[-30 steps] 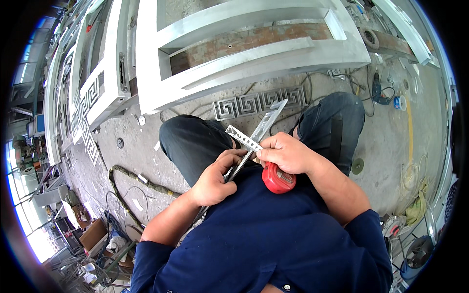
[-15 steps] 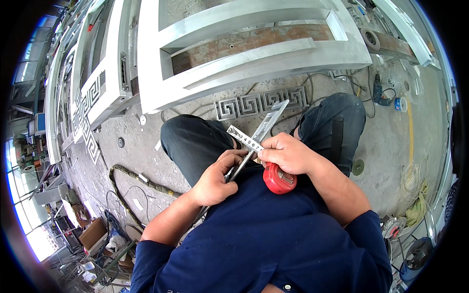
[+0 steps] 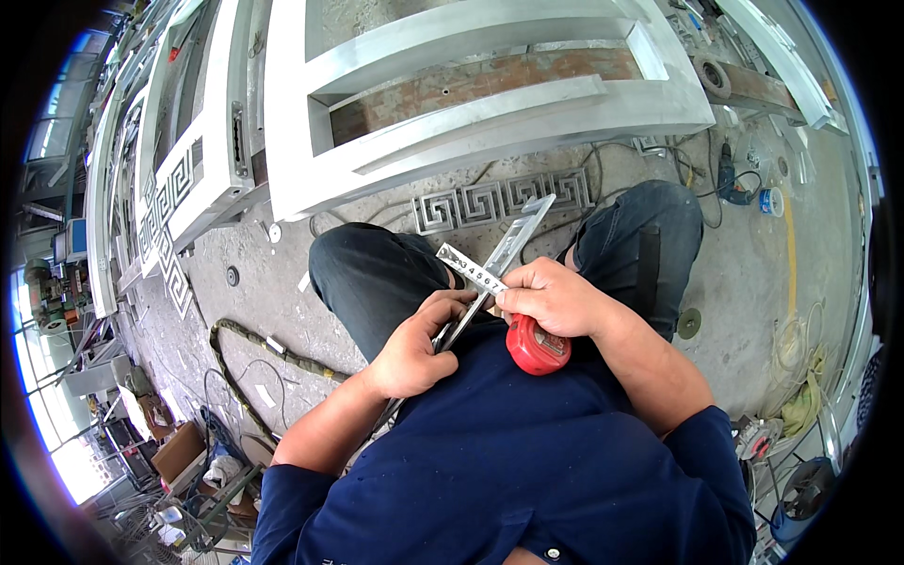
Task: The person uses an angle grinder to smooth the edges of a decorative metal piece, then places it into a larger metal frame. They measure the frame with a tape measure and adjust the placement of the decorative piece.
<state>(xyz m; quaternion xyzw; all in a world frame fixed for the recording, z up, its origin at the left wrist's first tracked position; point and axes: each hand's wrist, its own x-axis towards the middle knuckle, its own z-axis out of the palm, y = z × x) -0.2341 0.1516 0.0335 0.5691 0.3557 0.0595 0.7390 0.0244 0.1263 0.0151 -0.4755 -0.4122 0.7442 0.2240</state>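
Observation:
My left hand [image 3: 419,344] is closed around the lower part of a narrow silvery metal bar [image 3: 518,235], which slants up and to the right between my knees. In my right hand [image 3: 556,299] the fingers pinch the pulled-out white blade [image 3: 471,270] of a tape measure, laid across the bar. The red case of the tape measure [image 3: 538,346] hangs just below that hand, against my dark blue shirt. The bar's lower end is partly hidden by my left hand and forearm.
A large silvery metal frame [image 3: 527,118] stands ahead. Near my feet lies a metal panel with a square spiral pattern [image 3: 438,212]; a similar panel [image 3: 172,273] leans at left. A power drill [image 3: 730,177] and cables lie at right, a thick hose [image 3: 243,331] at left.

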